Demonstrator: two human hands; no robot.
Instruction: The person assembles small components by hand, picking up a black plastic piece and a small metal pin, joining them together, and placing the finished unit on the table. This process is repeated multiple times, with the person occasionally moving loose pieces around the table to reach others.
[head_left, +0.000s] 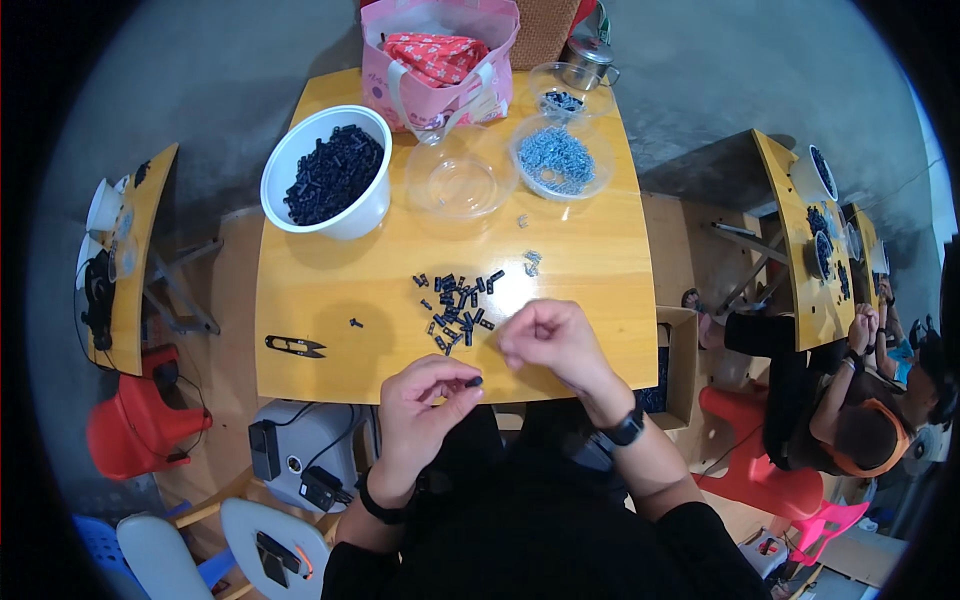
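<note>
Near the front edge of the table, my left hand (425, 405) pinches a small black plastic piece (474, 381) between thumb and fingertips. My right hand (552, 338) is closed just to the right, its fingers curled together; whatever may be in them is hidden. Beyond both hands lies a loose pile of black plastic pieces (459, 309), short and bar-shaped. A few small silvery metal bits (532, 263) rest on the wood between that pile and the clear bowls.
Toward the back of the yellow table (310, 270) stand a white tub (376, 205) of black pieces, a clear bowl (460, 185), a bowl of silvery parts (560, 160) and a pink bag (430, 95). Thread snips (295, 346) lie left. Another person (850, 430) sits at right.
</note>
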